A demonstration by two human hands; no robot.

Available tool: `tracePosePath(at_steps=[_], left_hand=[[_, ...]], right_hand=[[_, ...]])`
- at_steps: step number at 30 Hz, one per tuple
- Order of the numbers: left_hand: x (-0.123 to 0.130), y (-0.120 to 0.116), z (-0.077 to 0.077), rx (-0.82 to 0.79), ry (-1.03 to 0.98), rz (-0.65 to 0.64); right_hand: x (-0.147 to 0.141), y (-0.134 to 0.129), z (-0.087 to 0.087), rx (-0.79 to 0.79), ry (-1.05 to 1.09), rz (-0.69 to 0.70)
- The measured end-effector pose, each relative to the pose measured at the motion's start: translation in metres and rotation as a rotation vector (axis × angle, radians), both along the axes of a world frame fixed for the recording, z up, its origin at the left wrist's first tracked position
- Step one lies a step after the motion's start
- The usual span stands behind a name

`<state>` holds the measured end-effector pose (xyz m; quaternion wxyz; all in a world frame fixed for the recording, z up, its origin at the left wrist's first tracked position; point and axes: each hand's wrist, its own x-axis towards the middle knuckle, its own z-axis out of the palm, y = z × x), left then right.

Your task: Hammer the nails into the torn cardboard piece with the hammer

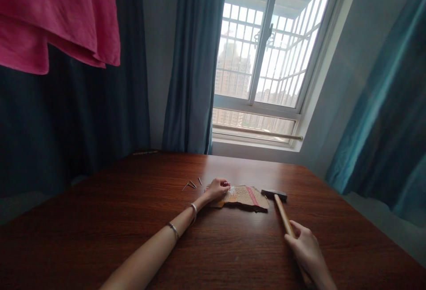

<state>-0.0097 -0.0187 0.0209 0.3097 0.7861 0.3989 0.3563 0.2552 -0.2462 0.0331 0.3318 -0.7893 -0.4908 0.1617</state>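
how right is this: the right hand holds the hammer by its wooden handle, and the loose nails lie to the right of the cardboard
One part is wrong: the head view shows the loose nails to the left of the cardboard. The right hand does hold the hammer by its wooden handle.

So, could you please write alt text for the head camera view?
A person's right grip holds a wooden-handled hammer over a brown table. The left grip is at the left end of some cardboard; nails lie farther left.
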Motion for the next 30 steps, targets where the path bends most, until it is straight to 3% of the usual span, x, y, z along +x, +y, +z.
tracePosePath(at_steps=[13,19,25,30], left_hand=[[0.000,0.000,0.000,0.001,0.037,0.004],[0.001,0.001,-0.002,0.007,0.035,0.020],[0.001,0.002,-0.004,-0.006,0.017,0.022],[0.001,0.000,-0.001,-0.043,0.000,-0.005]], right_hand=[[0.008,0.003,-0.028,-0.004,-0.330,0.020],[0.007,0.003,-0.038,-0.079,-0.443,0.000],[-0.021,0.035,-0.015,0.041,-0.558,-0.099],[-0.058,0.096,0.010,0.230,-0.473,0.156]])
